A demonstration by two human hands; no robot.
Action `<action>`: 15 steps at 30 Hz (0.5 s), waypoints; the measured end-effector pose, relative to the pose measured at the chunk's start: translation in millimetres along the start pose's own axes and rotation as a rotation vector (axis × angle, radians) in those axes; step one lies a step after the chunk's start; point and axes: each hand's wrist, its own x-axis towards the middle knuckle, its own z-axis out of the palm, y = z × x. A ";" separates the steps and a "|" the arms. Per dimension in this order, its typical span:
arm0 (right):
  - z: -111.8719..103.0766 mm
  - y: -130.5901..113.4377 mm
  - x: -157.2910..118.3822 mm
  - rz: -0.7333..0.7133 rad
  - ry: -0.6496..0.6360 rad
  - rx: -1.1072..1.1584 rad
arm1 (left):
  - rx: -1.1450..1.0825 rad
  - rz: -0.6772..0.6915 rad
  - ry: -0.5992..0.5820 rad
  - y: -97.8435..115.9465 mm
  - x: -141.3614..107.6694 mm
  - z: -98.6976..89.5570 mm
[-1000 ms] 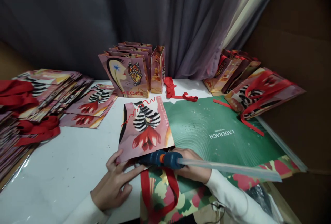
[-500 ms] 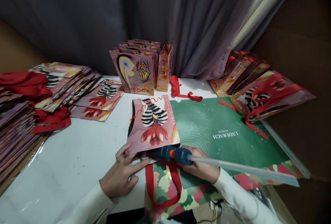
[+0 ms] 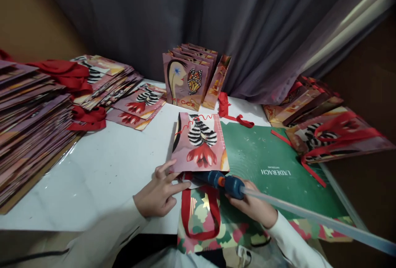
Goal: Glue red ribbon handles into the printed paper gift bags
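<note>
A paper bag point(image 3: 201, 146) with a zebra-striped and red flower print lies flat, its mouth toward me and gaping slightly. At the mouth's left corner rests my left hand point(image 3: 158, 193), open, with fingers spread across the edge and the lower panel. My right hand point(image 3: 255, 204) is closed around a blue hot glue gun point(image 3: 233, 186), whose front end reaches into the mouth; its nozzle is hidden. A long translucent glue stick point(image 3: 309, 210) sticks out from the gun's back, to the right. Just below the mouth lies a red ribbon handle point(image 3: 186, 218).
A green large bag point(image 3: 256, 148) lies under the work. Stacks of flat bags point(image 3: 34, 123) with red ribbons stand at left. Upright bags point(image 3: 185, 82) stand at the back, and more bags point(image 3: 328, 134) with ribbons at right. A loose red ribbon point(image 3: 224, 105) lies behind.
The view has turned left, so everything sits further right. Both hands and the glue gun keep nearly the same places at the bag's mouth.
</note>
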 end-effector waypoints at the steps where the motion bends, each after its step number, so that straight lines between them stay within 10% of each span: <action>1: -1.5 -0.8 -0.5 -0.005 -0.001 -0.011 | -0.002 -0.006 -0.002 0.9 0.6 -0.5; 15: -28.1 -4.9 -11.3 -0.027 -0.058 -0.222 | -0.010 -0.087 -0.075 13.1 10.3 -7.2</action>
